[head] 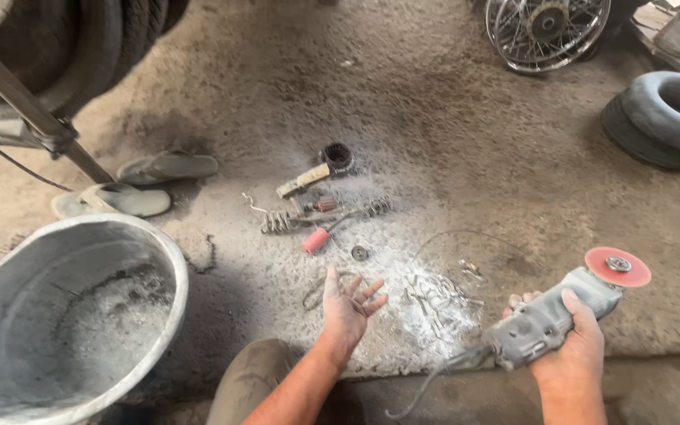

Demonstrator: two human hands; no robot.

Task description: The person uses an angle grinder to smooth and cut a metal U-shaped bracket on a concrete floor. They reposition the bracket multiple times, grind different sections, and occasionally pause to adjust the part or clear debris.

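Note:
My right hand [572,342] grips a grey angle grinder [548,315] with a red disc [617,266] at its far end, held low over the dirt floor. Its cable [426,382] trails back toward me. My left hand [350,301] hovers palm up with fingers spread and holds nothing, just above a patch of pale metal dust. Small metal parts [438,295] lie scattered between my two hands. Farther out lie coil springs [281,221], a red cylinder [315,240], a small ring [360,253] and a wire brush with a wooden handle [316,171].
A large dented metal basin [168,260] stands at the left. Two sandals [139,182] lie beyond it, beside a metal stand leg [37,118] and stacked tyres [88,39]. A spoked wheel [546,31] and a small tyre [663,118] sit at the far right. My knee [253,378] is at bottom centre.

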